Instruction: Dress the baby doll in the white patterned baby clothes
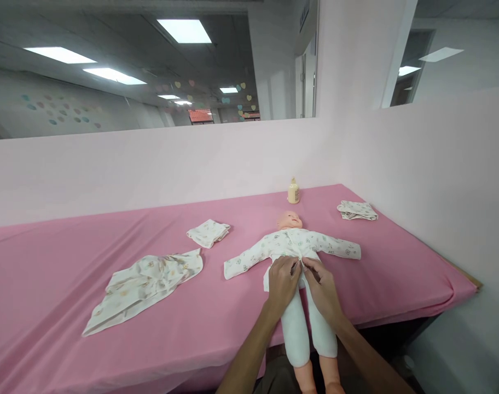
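A baby doll (289,220) lies on its back with its legs toward me, past the table's front edge. It wears a white patterned baby shirt (249,256) with long sleeves spread to both sides, and plain white pants (295,331). My left hand (283,279) and my right hand (320,282) meet at the front of the shirt, over the doll's belly. Both have their fingers pinched on the shirt's front, close together. The exact bit of cloth between the fingertips is mostly hidden.
A pink sheet (159,350) covers the table. To the left lie a spread printed cloth (146,284) and a folded cloth (209,233). Another folded cloth (357,210) is at the right. A cream pump bottle (293,191) stands near the wall behind the doll's head.
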### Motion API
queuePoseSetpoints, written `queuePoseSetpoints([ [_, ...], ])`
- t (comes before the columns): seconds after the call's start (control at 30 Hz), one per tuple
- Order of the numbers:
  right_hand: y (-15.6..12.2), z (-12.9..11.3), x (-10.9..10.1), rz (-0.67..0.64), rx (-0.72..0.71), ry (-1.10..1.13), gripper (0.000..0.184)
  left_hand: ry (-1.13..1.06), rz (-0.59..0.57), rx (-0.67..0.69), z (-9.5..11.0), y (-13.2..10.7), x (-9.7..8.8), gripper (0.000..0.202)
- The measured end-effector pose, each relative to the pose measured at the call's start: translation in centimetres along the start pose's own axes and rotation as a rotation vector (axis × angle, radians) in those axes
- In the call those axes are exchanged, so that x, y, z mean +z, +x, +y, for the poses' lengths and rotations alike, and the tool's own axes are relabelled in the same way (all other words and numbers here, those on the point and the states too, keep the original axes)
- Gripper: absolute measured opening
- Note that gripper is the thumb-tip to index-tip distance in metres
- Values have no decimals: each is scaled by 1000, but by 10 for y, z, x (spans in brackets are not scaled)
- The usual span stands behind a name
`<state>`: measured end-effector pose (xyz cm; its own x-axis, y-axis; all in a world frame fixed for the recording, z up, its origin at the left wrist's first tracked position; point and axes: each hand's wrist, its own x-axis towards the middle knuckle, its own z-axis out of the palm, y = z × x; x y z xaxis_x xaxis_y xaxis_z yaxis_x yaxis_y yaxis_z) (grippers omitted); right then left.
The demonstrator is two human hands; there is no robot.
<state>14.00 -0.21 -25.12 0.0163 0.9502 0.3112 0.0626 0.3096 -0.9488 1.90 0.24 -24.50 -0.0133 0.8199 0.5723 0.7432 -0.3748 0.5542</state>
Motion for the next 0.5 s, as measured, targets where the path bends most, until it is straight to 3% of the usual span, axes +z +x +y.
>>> queuePoseSetpoints([
  [0.2, -6, 5, 4, 39, -124, -147, 32, -33, -15, -10, 2, 1, -3, 28],
  [0.5, -7, 8, 4, -2, -162, -227, 34, -70, -62, -72, 7, 4, -8, 29],
])
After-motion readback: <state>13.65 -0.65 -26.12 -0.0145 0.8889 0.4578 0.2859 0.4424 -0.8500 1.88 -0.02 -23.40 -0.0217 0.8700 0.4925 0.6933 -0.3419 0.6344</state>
